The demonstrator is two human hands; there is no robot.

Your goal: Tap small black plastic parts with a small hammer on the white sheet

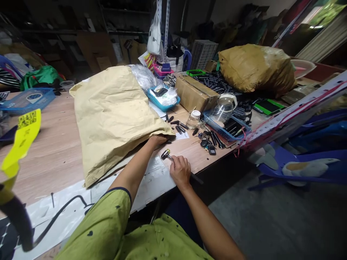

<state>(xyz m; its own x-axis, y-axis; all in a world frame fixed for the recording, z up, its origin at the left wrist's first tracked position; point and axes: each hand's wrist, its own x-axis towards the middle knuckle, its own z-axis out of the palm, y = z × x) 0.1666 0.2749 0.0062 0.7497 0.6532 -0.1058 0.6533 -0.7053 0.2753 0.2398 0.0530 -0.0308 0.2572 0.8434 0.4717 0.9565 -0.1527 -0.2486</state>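
A large cream paper sack lies on the wooden table, its open end toward the right. My left hand is at the mouth of the sack, partly under its edge, and its fingers are mostly hidden. Near the table's front edge, my right hand is closed round the handle of a small hammer. The hammer's head, with a yellow face, points to the left and rests close to the tabletop. Several black tool-like pieces lie beyond my left hand, beside a small white paper.
Behind stand a cardboard box, a glass jar and a blue tray. To the right are a blue basket and a perforated metal post. A yellow tag hangs close at left.
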